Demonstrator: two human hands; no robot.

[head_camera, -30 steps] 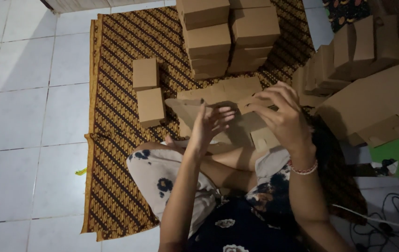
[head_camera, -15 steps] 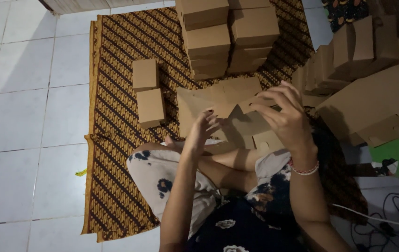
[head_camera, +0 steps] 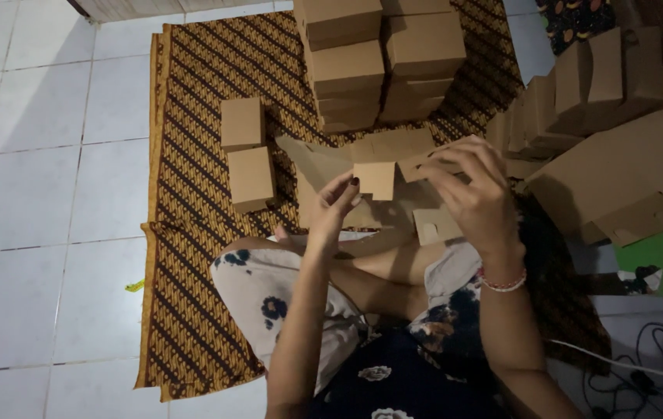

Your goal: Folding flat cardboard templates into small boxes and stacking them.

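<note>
Since a moment ago, both hands, left hand (head_camera: 337, 203) and right hand (head_camera: 472, 194), are lifting the flat cardboard blank (head_camera: 374, 177), fingers pinching its flaps, folding under way.

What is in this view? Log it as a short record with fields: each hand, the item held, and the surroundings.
left hand: left hand pinches a flap of the flat cardboard box blank
right hand: right hand grips the blank's right side from above, beaded bracelet on the wrist
held item: brown blank, partly folded, above the lap
nearby left: two small folded boxes on the patterned mat
ahead: stacks of finished boxes
right side: heap of cardboard pieces
floor: white tiles
</note>
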